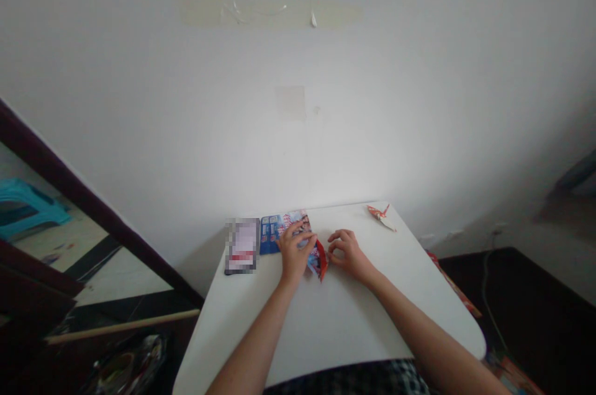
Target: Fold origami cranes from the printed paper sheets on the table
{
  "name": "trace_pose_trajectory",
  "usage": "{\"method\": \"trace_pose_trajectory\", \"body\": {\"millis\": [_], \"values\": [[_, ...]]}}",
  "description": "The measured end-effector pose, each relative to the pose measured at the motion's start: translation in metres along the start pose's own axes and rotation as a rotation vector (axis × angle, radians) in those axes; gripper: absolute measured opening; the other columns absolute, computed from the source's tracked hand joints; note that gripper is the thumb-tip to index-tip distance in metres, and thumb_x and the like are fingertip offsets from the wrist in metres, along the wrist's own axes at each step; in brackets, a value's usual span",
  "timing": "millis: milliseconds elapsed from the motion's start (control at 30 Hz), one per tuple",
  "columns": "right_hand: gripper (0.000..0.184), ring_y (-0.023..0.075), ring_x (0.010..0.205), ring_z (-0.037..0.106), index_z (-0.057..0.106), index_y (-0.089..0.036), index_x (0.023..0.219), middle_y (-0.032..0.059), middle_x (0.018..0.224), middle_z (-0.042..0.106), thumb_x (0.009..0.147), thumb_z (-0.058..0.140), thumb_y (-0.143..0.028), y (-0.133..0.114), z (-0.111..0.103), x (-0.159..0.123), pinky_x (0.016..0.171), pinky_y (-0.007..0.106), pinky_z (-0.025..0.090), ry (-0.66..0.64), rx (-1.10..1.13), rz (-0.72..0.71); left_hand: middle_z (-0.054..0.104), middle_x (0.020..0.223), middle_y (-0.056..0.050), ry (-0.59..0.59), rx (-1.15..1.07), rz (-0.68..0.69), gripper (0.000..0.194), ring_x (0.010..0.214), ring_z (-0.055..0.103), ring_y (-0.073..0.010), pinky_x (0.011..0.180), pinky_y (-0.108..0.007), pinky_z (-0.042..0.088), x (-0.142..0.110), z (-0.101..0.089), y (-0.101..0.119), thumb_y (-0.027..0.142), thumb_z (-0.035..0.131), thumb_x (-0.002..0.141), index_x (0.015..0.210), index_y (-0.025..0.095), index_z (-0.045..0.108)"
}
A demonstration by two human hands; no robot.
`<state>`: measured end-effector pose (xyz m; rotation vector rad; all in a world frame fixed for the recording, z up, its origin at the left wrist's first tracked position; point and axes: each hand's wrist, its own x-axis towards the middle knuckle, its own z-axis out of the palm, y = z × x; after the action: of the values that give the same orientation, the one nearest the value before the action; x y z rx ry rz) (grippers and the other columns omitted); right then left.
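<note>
**Folded paper [317, 260] between left grip [294, 252] and right grip [350, 253] on a white tabletop [335, 320]**

Red and blue folds, tilted, with a narrow point aimed down toward the near edge; position near the tabletop's far end, between both hands. Left grip clenched over the upper part of the paper, fingers curved down across it and thumb out of sight, though the exact hold stays hard to tell at this distance. Right grip curled and half closed, fingertights at or just beside the paper's red edge; no telling whether pinched or merely touching.

Just behind the left hand, a blue printed sheet [279, 233], flat on the tabletop, its edge under or beside the folds. Further left, a pixelated dark-edged card [241, 246], beside the sheet. At the far right corner, an orange and white paper crane [380, 216], well apart from both hands.

Beyond the tabletop, a white wall [298, 134] with old tape marks [270, 13]. To the left, a dark-framed mirror [69, 190] with a blue stool [28, 208] reflected in it. Below, at the near edge, a checked shirt [354, 379].
</note>
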<state>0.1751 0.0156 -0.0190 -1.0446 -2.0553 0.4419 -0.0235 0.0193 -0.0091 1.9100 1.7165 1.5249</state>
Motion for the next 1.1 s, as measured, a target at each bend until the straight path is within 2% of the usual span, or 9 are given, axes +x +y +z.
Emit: {"method": "trace_pose_trajectory", "body": {"millis": [367,467,600,767,1100], "values": [[0.009,0.0285,0.122,0.047,0.072,-0.025,0.077,0.0069,0.11,0.065,0.081,0.073,-0.017,0.0007,-0.0065,0.0006,0.104,0.05,0.043,0.019,-0.049,0.05,0.072,0.119,-0.005,-0.026,-0.046,-0.006,0.017,0.119,0.062,-0.0251,0.112,-0.052,0.04,0.0019,0.0013,-0.0017,0.04,0.068,0.087,0.084,0.027,0.079],[0.009,0.0285,0.121,0.047,0.072,-0.025,0.078,0.0067,0.109,0.066,0.082,0.072,-0.018,0.0019,-0.0063,0.0001,0.104,0.051,0.043,0.028,-0.053,0.044,0.071,0.12,-0.005,-0.071,-0.039,0.012,0.014,0.12,0.061,-0.0256,0.113,-0.053,0.039,0.0013,-0.0002,-0.0008,0.04,0.073,0.083,0.087,0.028,0.08],[0.007,0.0286,0.122,0.047,0.072,-0.026,0.079,0.0067,0.109,0.065,0.082,0.073,-0.019,0.0032,-0.0054,-0.0004,0.104,0.051,0.044,0.037,-0.044,0.04,0.07,0.123,-0.007,-0.126,0.008,0.031,0.01,0.12,0.06,-0.0271,0.113,-0.057,0.039,-0.0004,0.0018,-0.0016,0.035,0.079,0.077,0.081,0.026,0.079],[0.004,0.0278,0.122,0.049,0.072,-0.026,0.086,0.0072,0.11,0.065,0.085,0.07,-0.023,-0.0001,-0.0033,0.0,0.105,0.052,0.043,0.084,-0.011,0.047,0.07,0.124,-0.008,-0.144,0.029,0.048,0.008,0.121,0.059,-0.028,0.111,-0.057,0.041,-0.0032,0.0061,-0.0007,0.031,0.082,0.075,0.075,0.023,0.078],[0.003,0.0269,0.118,0.051,0.069,-0.026,0.087,0.0073,0.109,0.066,0.087,0.067,-0.023,-0.0037,0.001,0.0006,0.104,0.052,0.044,0.133,0.014,0.008,0.069,0.126,-0.007,-0.189,0.002,0.08,0.009,0.125,0.057,-0.0281,0.111,-0.055,0.042,-0.006,0.0084,0.0022,0.033,0.081,0.076,0.081,0.025,0.079]]}}
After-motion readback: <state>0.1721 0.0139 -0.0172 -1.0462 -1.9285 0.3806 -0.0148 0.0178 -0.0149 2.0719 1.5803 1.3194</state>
